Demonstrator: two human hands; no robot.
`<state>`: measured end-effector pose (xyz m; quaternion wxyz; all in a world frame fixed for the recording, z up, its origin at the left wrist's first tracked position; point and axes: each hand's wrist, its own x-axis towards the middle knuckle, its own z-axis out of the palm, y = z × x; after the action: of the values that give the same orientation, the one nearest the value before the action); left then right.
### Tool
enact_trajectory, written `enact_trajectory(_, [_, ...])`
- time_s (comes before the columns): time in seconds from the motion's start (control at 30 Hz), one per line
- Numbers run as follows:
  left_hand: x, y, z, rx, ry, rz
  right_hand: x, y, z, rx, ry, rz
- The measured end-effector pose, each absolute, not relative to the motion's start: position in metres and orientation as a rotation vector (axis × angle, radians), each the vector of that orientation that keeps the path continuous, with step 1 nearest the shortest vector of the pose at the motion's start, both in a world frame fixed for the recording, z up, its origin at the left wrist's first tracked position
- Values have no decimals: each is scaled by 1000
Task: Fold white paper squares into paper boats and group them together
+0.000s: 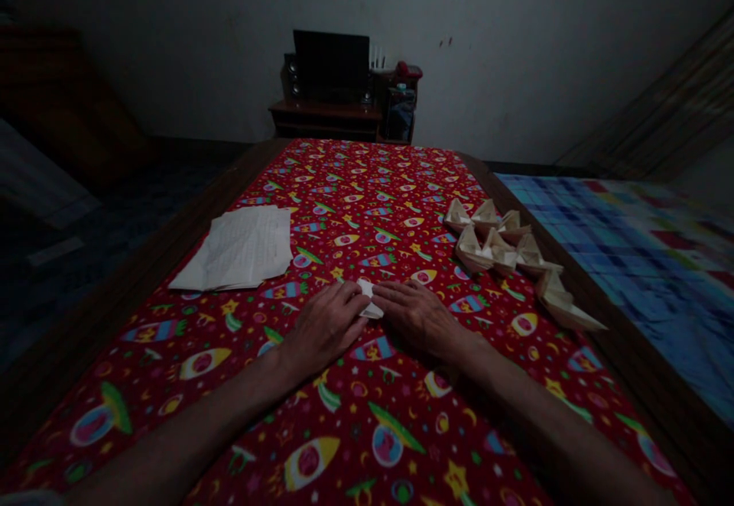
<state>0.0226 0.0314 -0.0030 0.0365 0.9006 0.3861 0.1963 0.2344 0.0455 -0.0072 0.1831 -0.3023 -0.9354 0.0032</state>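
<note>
A small piece of folded white paper (370,306) lies on the red patterned cloth, mostly covered by my fingers. From the left, my left hand (332,315) holds it with bent fingers and the thumb near its edge. My right hand (416,311) presses on its right side, fingers together and laid over it. To the left is a stack of written paper sheets (244,250). Several folded paper boats (498,242) stand in a group at the right, the nearest paper boat (562,300) close to the table edge.
The red cloth (355,215) with rockets and stars covers the long wooden table (493,185). Beyond its far end stand a dark monitor (331,63), speakers and a red telephone (408,70). A blue checked sheet (573,215) lies at the right, lower than the tabletop.
</note>
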Motion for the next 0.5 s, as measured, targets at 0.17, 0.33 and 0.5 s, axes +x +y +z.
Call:
enact_trajectory(0.17, [20,31,-7,2734,1177,672,237,50,-16,-886,-2410,190])
enact_trajectory(0.33, [16,36,-13,2472,1243,830,238,60,-11,-1036,-2359,397])
enact_trajectory(0.5, [15,42,-13,2281,1349,873,233,68,-11,-1101,-2388,406])
